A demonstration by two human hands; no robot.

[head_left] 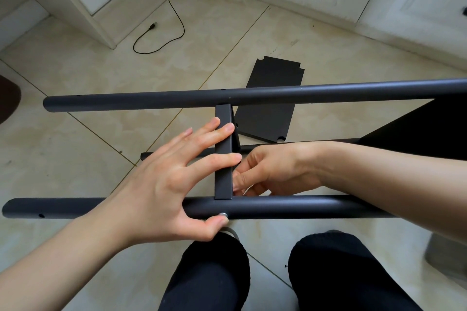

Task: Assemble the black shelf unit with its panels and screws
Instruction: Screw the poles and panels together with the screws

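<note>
fingers (225, 131) of the left hand (164, 184) lie spread across the black panel edge (223, 159), thumb touching a screw (223, 214) in the near tube (290, 206); the right hand (273, 171) curls behind, seemingly pinching something small.

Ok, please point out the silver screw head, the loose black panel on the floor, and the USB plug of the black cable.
silver screw head (223, 214): head view, on its round top.
loose black panel (274, 76): head view, on its flat face.
USB plug (152, 26): head view, on the connector end.
</note>
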